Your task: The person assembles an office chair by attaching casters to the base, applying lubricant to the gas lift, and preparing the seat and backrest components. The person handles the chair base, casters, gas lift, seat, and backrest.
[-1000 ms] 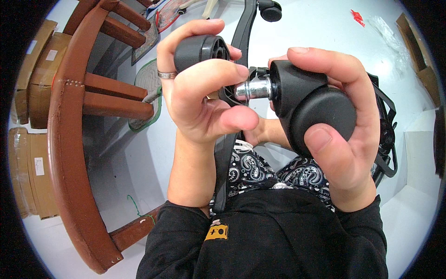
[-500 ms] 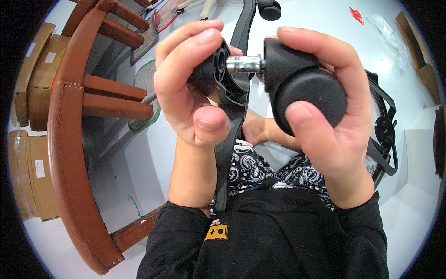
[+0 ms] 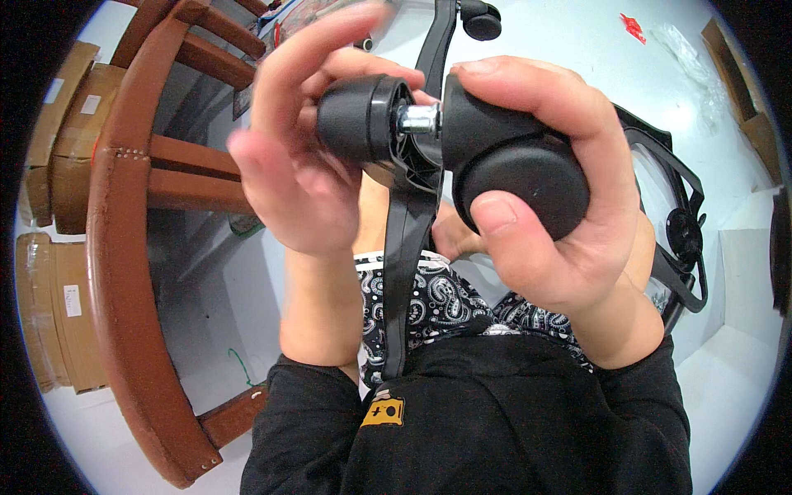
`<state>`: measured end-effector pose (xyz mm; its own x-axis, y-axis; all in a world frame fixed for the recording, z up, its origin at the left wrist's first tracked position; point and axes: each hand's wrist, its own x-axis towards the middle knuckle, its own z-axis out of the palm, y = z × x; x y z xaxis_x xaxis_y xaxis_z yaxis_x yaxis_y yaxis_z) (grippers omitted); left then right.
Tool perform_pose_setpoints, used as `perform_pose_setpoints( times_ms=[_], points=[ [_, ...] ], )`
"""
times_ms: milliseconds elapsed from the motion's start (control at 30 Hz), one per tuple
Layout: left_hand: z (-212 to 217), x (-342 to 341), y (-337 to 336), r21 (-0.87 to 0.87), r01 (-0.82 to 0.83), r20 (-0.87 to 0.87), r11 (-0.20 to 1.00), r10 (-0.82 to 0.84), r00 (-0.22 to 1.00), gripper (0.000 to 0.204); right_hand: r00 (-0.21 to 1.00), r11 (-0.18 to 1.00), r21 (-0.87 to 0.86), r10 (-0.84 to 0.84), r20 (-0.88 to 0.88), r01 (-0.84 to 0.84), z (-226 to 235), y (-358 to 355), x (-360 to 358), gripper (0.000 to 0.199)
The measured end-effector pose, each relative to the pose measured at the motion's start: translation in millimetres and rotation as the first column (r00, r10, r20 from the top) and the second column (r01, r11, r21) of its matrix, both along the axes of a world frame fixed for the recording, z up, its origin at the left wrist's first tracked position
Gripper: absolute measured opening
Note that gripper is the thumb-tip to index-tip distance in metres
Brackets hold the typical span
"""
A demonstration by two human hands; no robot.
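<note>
A black caster wheel (image 3: 528,177) sits in my right hand (image 3: 569,165), thumb on its round face and fingers over its top. Its shiny metal stem (image 3: 419,119) points left, partly inside the round socket end of a black chair-base leg (image 3: 359,115). A gap of bare metal still shows between caster and socket. Around the far side of that socket end is my left hand (image 3: 301,165), slightly blurred, its fingers spread and its thumb standing away. Below the socket, the leg's dark underside (image 3: 400,272) runs down toward my lap.
Another leg with a caster (image 3: 480,21) reaches away at the top. A brown wooden chair frame (image 3: 124,247) stands left, before cardboard boxes (image 3: 78,305). Black chair parts (image 3: 685,223) lie at right. Clear plastic (image 3: 689,58) and a red scrap (image 3: 634,28) lie on the floor.
The caster has moved left and its stem goes deeper into the socket, with less metal showing. My left hand has loosened, its fingers and thumb spreading away from the leg end.
</note>
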<state>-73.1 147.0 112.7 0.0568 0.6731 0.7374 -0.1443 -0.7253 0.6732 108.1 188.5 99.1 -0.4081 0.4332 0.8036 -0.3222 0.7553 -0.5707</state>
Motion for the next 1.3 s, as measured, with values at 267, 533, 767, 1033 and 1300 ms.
perform_pose_setpoints(
  times_ms=[267, 533, 767, 1033, 1300],
  points=[
    [69, 44, -8, -0.725, -0.295, -0.178, 0.622, 0.243, 0.953, 0.091, 0.999, 0.997, -0.063, 0.034, 0.017, -0.033, 0, -2, 0, 0.047],
    [58, 39, -3, -0.536, -0.372, -0.278, 0.758, 0.258, 0.925, 0.074, 0.977, 0.971, 0.158, -0.154, -0.145, 0.177, 0, -4, -21, 0.045],
    [45, 7, 8, -0.539, -0.153, -0.191, 0.828, 0.057, 0.98, 0.064, 0.99, 0.97, -0.242, -0.05, -0.131, 0.017, 7, -9, -32, 0.036],
    [26, -22, 5, -0.467, -0.062, 0.131, 0.882, 0.138, 0.982, 0.055, 0.991, 0.924, -0.383, 0.041, 0.126, 0.01, 31, -12, -30, 0.032],
    [24, -34, 35, -0.417, 0.391, 0.021, 0.821, -0.421, 0.907, 0.063, 0.982, 0.816, -0.548, 0.169, -0.08, -0.185, 28, 4, -24, 0.031]
  ],
)
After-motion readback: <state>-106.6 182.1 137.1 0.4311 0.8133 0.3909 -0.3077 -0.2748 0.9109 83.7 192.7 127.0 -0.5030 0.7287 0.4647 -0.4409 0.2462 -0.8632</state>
